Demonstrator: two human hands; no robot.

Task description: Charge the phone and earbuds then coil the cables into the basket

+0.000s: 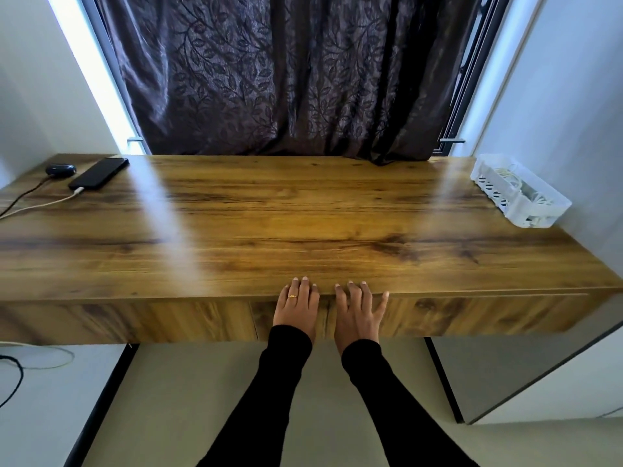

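Presently idle: left hand (296,306) and right hand (359,308) flat, fingers straight, empty, at wooden tabletop (303,214) near edge; black slab phone (98,173) and dark oval earbud case (60,170) far left, cabled, presumably charging; white slotted plastic basket (485,192) far right, holding white cables.

Daylight came in at both sides of the dark curtain (269,72) and threw two pale glare bands across the glossy bench (303,214). The picture was sharp, its edges bowed by the wide lens.
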